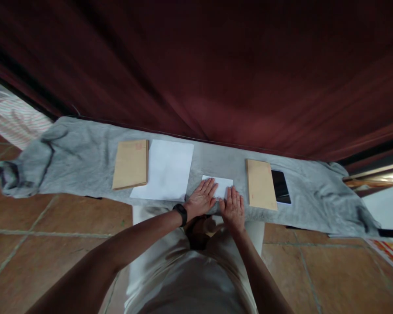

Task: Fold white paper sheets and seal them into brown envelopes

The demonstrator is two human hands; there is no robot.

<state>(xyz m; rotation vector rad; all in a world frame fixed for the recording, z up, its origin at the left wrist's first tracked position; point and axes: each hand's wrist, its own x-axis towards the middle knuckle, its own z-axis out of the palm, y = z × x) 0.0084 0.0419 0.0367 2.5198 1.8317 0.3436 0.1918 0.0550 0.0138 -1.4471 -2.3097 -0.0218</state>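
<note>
A small white sheet of paper [221, 185], seemingly folded, lies in front of me on the grey cloth. My left hand [201, 196] rests flat on its left side, fingers stretched out; a dark watch is on that wrist. On its lower right part lies my right hand [233, 207], palm down with the fingers extended. Both hands cover some of the paper. Left of them is a larger stack of white paper [168, 168], partly under a pile of brown envelopes [131, 163]. To the right sits another brown envelope stack [261, 185].
A dark-screened phone [281, 185] lies partly beneath the right envelope stack. The grey cloth [81, 161] covers a long narrow surface. Behind it hangs a dark red curtain [196, 74]. Striped fabric [13, 113] is at far left, and tiled floor [78, 218] shows below.
</note>
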